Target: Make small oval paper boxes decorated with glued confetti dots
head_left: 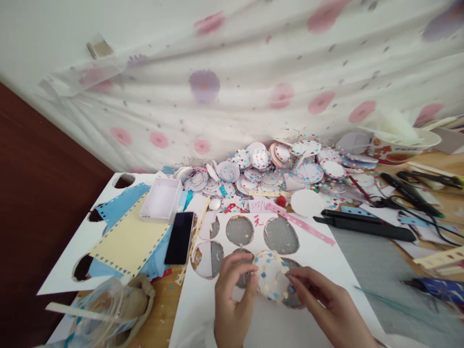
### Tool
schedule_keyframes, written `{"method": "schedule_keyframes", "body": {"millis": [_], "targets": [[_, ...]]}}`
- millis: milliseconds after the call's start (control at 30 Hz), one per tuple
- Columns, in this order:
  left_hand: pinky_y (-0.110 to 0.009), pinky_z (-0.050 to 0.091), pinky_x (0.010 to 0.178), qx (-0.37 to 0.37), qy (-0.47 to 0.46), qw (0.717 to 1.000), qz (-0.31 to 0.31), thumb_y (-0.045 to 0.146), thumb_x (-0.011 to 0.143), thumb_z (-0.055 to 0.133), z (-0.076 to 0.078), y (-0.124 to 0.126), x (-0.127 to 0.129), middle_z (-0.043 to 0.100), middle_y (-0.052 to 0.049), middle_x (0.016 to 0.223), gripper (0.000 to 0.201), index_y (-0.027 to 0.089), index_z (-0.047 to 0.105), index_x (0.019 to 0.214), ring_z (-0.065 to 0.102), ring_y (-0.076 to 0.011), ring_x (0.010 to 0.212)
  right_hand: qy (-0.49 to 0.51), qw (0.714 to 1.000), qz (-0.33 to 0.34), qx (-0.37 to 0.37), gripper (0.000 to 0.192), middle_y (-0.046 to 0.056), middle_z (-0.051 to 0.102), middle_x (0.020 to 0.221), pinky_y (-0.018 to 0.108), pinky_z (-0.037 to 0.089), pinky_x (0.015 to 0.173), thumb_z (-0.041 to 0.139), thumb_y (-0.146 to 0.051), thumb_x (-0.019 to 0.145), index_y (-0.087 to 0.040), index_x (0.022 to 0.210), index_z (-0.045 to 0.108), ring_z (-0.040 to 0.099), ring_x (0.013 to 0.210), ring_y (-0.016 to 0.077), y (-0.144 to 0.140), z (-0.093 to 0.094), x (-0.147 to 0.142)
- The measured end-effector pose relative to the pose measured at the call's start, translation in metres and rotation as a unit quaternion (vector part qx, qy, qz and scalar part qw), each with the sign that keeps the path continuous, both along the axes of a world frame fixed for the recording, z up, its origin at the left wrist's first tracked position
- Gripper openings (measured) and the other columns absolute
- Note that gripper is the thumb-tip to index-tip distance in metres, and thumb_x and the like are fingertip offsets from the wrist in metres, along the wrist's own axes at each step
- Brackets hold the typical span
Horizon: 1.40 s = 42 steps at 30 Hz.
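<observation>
Between my hands is a round white paper disc [271, 278] dotted with blue and yellow bits around its rim. My left hand [235, 290] pinches its left edge between thumb and fingers. On the opposite side, the fingertips of my right hand [319, 297] are closed together at the disc's right edge; whether they also hold a small bit there is hard to make out. Underneath lies a white sheet [203, 314] with several round holes cut in it, partly covered by the disc and my hands.
Decorated discs [261, 179] are heaped along the wall. A white box [161, 200], phone [179, 238] and yellow paper [126, 237] lie left, with a plastic cup [108, 309] nearer. Right are a black flat tool [366, 225], blue glue gun [438, 288] and paper bowl [395, 150].
</observation>
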<state>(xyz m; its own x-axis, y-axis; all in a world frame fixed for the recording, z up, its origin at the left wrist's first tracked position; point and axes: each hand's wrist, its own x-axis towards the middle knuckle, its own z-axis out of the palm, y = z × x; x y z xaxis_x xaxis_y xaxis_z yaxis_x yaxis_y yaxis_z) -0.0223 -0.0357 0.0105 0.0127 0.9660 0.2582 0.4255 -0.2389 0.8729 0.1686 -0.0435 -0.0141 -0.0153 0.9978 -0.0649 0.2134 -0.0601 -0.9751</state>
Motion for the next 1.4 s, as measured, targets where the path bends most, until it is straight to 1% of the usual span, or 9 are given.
{"method": "schedule_keyframes", "body": {"millis": [100,300,533,867,1000,1100,1233,1333,1400], "targets": [[-0.036,0.051,0.089,0.003,0.024,1.000,0.016,0.021,0.091,0.054,0.001,0.002,-0.007,0.063,-0.009,0.104,0.013,0.020,0.066,0.087,0.060,-0.0224,0.103,0.002,1.000,-0.010,0.011,0.028,0.004,0.070,0.074,0.022,0.055,0.054,0.059,-0.046,0.086,-0.020,0.089,0.070,0.064,0.061,0.0166,-0.001,0.001,0.001],[-0.043,0.049,0.094,0.029,0.139,0.988,-0.068,0.013,0.084,0.060,-0.011,0.004,-0.011,0.060,-0.010,0.110,0.022,0.023,0.068,0.102,0.056,-0.0255,0.110,0.020,0.999,-0.025,-0.001,0.029,0.003,0.069,0.072,0.023,0.054,0.051,0.059,-0.048,0.085,-0.020,0.088,0.069,0.061,0.057,0.0155,-0.004,-0.005,-0.004],[-0.047,0.048,0.094,0.025,0.152,0.986,-0.068,0.008,0.080,0.065,-0.029,0.010,-0.005,0.062,-0.009,0.109,0.021,0.024,0.072,0.092,0.054,-0.0272,0.110,0.014,1.000,-0.015,-0.005,0.031,0.003,0.068,0.071,0.022,0.053,0.051,0.057,-0.048,0.086,-0.019,0.088,0.069,0.062,0.059,0.0155,-0.002,-0.008,-0.007],[-0.046,0.048,0.092,0.000,0.180,0.982,-0.049,0.012,0.079,0.067,-0.020,0.013,0.003,0.061,-0.009,0.105,0.011,0.020,0.070,0.085,0.054,-0.0274,0.106,0.009,1.000,-0.019,-0.003,0.032,0.003,0.070,0.069,0.022,0.052,0.050,0.059,-0.050,0.085,-0.019,0.084,0.070,0.063,0.057,0.0154,0.001,-0.006,-0.008],[-0.045,0.046,0.093,0.015,0.204,0.977,-0.057,0.007,0.083,0.059,-0.018,0.014,0.007,0.061,-0.008,0.103,0.014,0.019,0.066,0.083,0.053,-0.0257,0.107,0.003,1.000,-0.012,-0.007,0.033,0.005,0.072,0.072,0.023,0.054,0.050,0.059,-0.050,0.084,-0.019,0.085,0.070,0.065,0.059,0.0170,0.004,-0.004,-0.007],[-0.043,0.046,0.094,0.016,0.175,0.983,-0.052,0.009,0.089,0.051,-0.023,0.015,0.008,0.062,-0.007,0.102,0.017,0.020,0.063,0.087,0.052,-0.0236,0.106,-0.010,1.000,-0.016,-0.002,0.032,0.005,0.073,0.074,0.023,0.054,0.053,0.059,-0.049,0.084,-0.019,0.086,0.071,0.066,0.061,0.0171,0.006,-0.002,-0.005],[-0.041,0.046,0.093,-0.006,0.075,0.997,0.011,0.023,0.095,0.044,-0.030,0.014,0.003,0.062,-0.008,0.100,0.017,0.020,0.059,0.090,0.056,-0.0223,0.102,-0.027,1.000,-0.013,-0.002,0.032,0.003,0.071,0.070,0.022,0.051,0.049,0.058,-0.049,0.084,-0.020,0.085,0.071,0.063,0.057,0.0162,0.006,-0.003,-0.003],[-0.038,0.048,0.092,-0.076,-0.029,0.995,0.057,0.041,0.094,0.046,-0.026,0.011,-0.002,0.065,-0.009,0.098,0.027,0.019,0.061,0.093,0.060,-0.0231,0.101,-0.030,1.000,-0.004,-0.007,0.033,0.004,0.071,0.072,0.023,0.051,0.051,0.055,-0.049,0.085,-0.020,0.086,0.070,0.064,0.059,0.0170,0.005,-0.005,-0.003],[-0.034,0.050,0.087,-0.156,-0.108,0.978,0.082,0.053,0.089,0.052,-0.018,0.008,-0.003,0.067,-0.009,0.095,0.037,0.018,0.064,0.094,0.062,-0.0234,0.097,-0.043,0.999,0.000,-0.006,0.035,0.003,0.070,0.069,0.024,0.051,0.052,0.052,-0.050,0.087,-0.020,0.090,0.069,0.063,0.059,0.0171,0.004,-0.006,-0.002]]}}
